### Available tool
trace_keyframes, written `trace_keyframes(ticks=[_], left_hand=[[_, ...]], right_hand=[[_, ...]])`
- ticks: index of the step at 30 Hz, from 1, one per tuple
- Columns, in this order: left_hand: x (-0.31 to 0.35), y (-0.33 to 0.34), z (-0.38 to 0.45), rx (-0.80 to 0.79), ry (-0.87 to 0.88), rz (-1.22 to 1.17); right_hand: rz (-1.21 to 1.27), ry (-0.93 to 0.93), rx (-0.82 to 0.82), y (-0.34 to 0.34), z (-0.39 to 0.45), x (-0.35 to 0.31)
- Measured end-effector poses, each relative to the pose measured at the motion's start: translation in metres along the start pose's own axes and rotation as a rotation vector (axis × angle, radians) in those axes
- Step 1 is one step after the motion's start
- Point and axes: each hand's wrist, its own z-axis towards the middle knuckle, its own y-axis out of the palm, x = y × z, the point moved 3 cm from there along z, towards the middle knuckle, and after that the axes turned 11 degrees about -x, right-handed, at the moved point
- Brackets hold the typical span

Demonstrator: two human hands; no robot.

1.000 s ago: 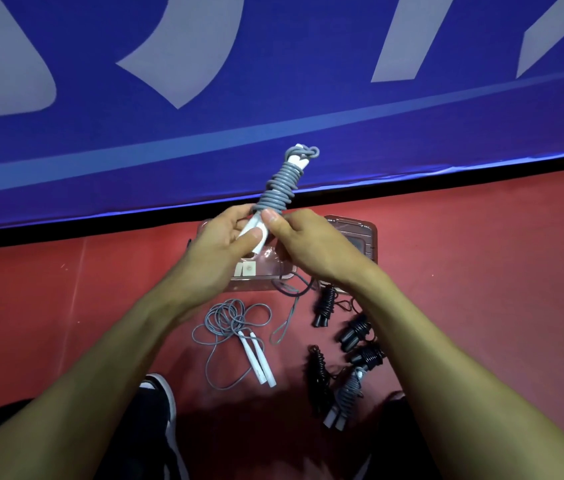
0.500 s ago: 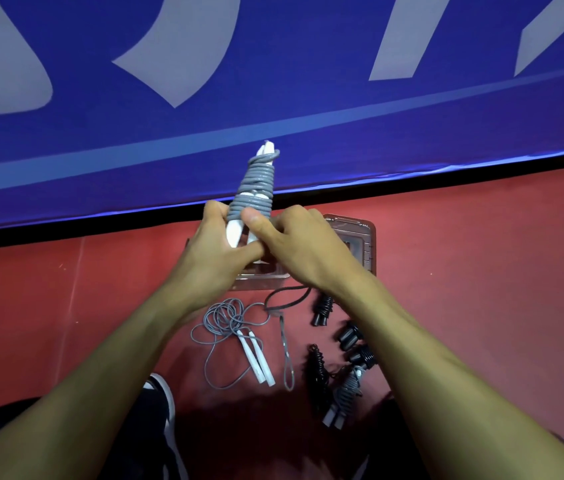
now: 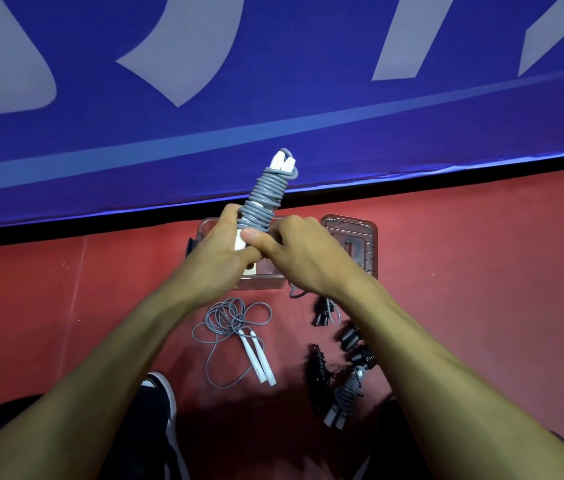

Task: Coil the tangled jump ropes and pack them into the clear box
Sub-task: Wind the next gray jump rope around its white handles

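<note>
The left hand [image 3: 220, 245] gripped the handles of the grey jump rope [image 3: 262, 199], held just above the clear box [image 3: 209, 226]. The right hand [image 3: 299, 252] pinched its cord, apparently winding the last turns. Tucking the tail should come next.

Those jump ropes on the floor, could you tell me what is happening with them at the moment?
A person is winding a grey rope round its white handles, the left hand gripping the bundle low down and the right hand pinching the last turns. The clear box lies on the red floor behind the hands, its lid beside it. One loose grey rope lies uncoiled below; several coiled black ropes and one coiled grey rope wait unpacked.
</note>
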Motion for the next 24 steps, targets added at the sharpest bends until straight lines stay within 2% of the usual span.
trace_keyframes(ticks=[3, 7, 10, 14, 17, 24], left_hand=[[0.002, 0.001, 0.002, 0.004, 0.004, -0.182], [0.004, 0.004, 0.003, 0.010, 0.023, -0.392], [0.003, 0.005, 0.001, 0.010, 0.033, -0.426], [0.003, 0.002, 0.000, -0.003, 0.097, -0.411], [0.004, -0.003, 0.000, -0.027, 0.153, -0.398], [0.010, -0.006, -0.003, 0.040, 0.154, -0.412]], right_hand=[[0.063, -0.003, 0.004, -0.003, 0.000, 0.001], [0.162, 0.080, -0.017, -0.002, 0.000, 0.002], [0.233, 0.095, -0.013, -0.005, 0.001, 0.002], [0.275, 0.028, 0.032, -0.010, 0.000, -0.001], [0.364, 0.018, -0.014, -0.009, 0.001, 0.001], [0.357, -0.010, 0.002, -0.011, 0.001, 0.000]])
